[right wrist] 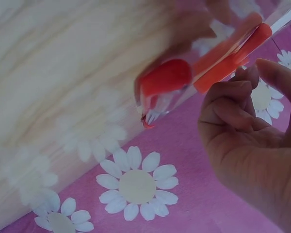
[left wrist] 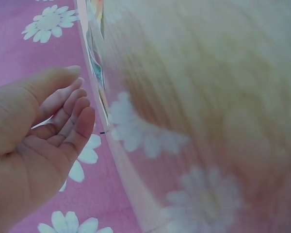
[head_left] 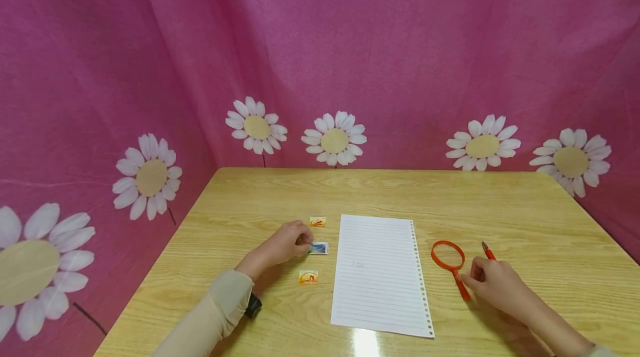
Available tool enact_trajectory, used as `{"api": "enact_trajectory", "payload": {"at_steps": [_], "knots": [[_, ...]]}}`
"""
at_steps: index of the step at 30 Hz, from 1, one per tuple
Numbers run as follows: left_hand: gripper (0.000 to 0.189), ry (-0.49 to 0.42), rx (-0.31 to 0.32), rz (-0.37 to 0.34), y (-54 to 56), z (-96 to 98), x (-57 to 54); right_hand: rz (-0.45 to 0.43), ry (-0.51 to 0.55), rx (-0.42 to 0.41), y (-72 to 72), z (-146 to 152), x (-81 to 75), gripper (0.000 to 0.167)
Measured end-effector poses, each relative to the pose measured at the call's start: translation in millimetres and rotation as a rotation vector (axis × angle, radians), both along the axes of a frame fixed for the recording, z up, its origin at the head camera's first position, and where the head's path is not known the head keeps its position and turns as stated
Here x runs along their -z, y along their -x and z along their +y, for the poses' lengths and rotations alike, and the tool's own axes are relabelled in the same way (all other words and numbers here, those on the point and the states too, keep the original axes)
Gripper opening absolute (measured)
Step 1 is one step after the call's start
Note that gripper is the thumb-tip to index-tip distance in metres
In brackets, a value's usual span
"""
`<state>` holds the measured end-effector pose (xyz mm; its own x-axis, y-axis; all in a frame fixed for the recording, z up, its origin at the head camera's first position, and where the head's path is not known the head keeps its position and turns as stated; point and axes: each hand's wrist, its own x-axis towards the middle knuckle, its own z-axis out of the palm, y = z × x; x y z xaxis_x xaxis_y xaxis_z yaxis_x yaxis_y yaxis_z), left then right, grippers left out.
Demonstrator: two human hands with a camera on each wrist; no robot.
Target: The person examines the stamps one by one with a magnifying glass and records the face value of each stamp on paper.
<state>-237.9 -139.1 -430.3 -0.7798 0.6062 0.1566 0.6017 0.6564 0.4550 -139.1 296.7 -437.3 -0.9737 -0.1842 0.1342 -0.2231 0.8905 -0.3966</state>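
Note:
My left hand [head_left: 284,243] is at a small blue stamp [head_left: 319,248], its fingertips at the stamp's left edge. In the left wrist view the fingers bend loosely and nothing shows between them. One yellow-orange stamp [head_left: 317,222] lies beyond the blue one, another [head_left: 308,277] nearer to me. On the right, a red magnifying glass [head_left: 461,286] lies flat, and my right hand [head_left: 502,285] hovers by its handle, fingers loosely bent around nothing visible. A red pen [head_left: 488,251] shows just past that hand, partly hidden by it.
A lined, hole-punched sheet [head_left: 380,296] lies between the hands, with "1 20" handwritten on it. A black object [head_left: 253,306] shows beneath the left wrist. The wooden table [head_left: 380,190] meets a pink flowered curtain [head_left: 390,57] at the back and sides.

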Motion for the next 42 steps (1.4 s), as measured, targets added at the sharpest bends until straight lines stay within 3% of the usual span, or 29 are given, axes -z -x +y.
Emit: {"api": "enact_trajectory", "payload": {"at_steps": [6, 14, 22, 28, 36, 42], "knots": [[0.01, -0.024, -0.013, -0.017, -5.2, 2.4, -2.5, -0.002, -0.003, 0.001, 5.4, 6, -0.8, 0.026], [0.014, -0.038, 0.07, -0.055, -18.5, 12.0, -4.1, 0.066, -0.017, 0.026, 12.8, 15, -0.8, 0.027], [0.014, 0.012, 0.189, -0.029, -36.1, 21.0, -2.6, -0.001, -0.008, 0.049, 21.7, 25, -2.1, 0.032], [0.017, 0.049, 0.198, -0.103, -50.1, 25.6, -3.0, -0.045, -0.018, 0.066, 26.8, 30, -2.9, 0.035], [0.019, 0.094, 0.262, -0.088, -63.8, 31.9, -0.9, -0.014, -0.009, 0.086, 25.6, 31, -2.1, 0.035], [0.019, 0.154, 0.248, -0.127, -68.0, 36.0, -2.9, -0.081, -0.023, 0.098, 31.0, 38, 0.0, 0.038]]}}
